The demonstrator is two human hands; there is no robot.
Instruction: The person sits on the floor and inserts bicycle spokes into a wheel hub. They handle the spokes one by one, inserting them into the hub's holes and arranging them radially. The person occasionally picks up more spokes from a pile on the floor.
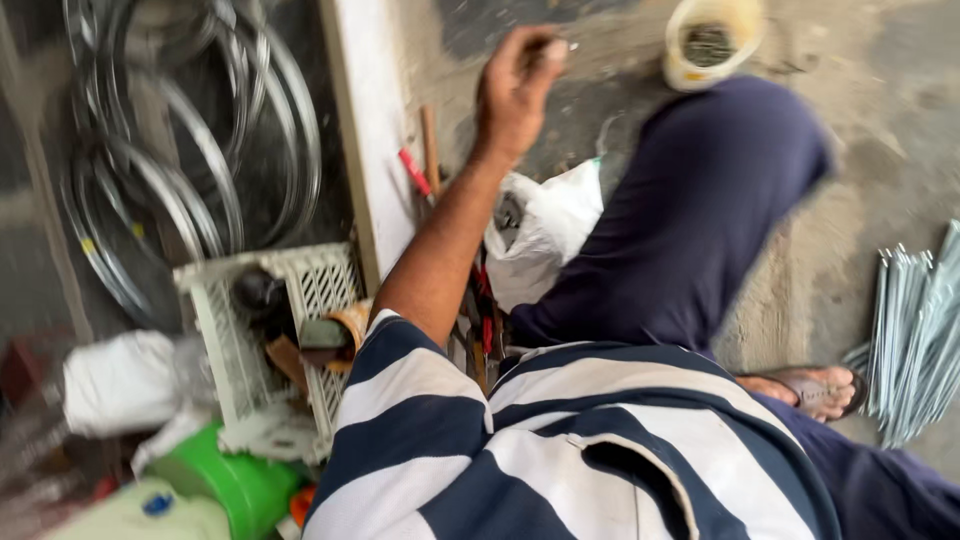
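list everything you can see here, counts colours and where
wheel rims: several, silver, upper left against the wall
crate: one, white, lower left, tools inside
white bag: one, centre, beside the knee
tub: one, pale yellow, top, small dark parts inside
spokes: one bundle, silver, right on the floor
green container: one, bottom left
sandal: one, brown, right
left hand: raised at top centre, fingers pinching something small, blurred
right hand: out of view
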